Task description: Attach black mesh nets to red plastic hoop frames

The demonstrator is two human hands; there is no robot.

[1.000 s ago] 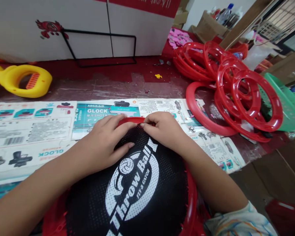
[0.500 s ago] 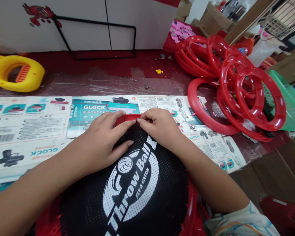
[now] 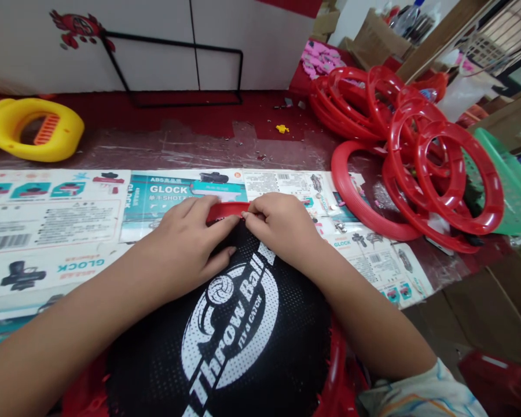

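A black mesh cloth [image 3: 156, 353] printed "Throw Ball, Fly & Catch" in white lies over a red plastic ring [image 3: 228, 211] close to me. At its far edge my left hand [image 3: 191, 243] grips the ring's rim, fingers curled over the outside, index fingertip at the cloth's edge and thumb lying on the mesh. Right beside it, my right hand [image 3: 282, 229] is closed in a pinch on the cloth's edge at the rim. The fingers' undersides and whatever fastens the cloth there are hidden.
Loose red rings [image 3: 460, 174] pile up on the right, beside a green basket [image 3: 512, 191]. A yellow plastic handle [image 3: 35, 130] lies at the left. Behind stands a white carton [image 3: 156, 69] with a black wire frame [image 3: 186, 105]. Flattened printed card [image 3: 61, 220] covers the table.
The view has shifted slightly. Both hands stay at the ring's far edge, with the right fingers still pinching the cloth and the left index finger moving a little at the rim.
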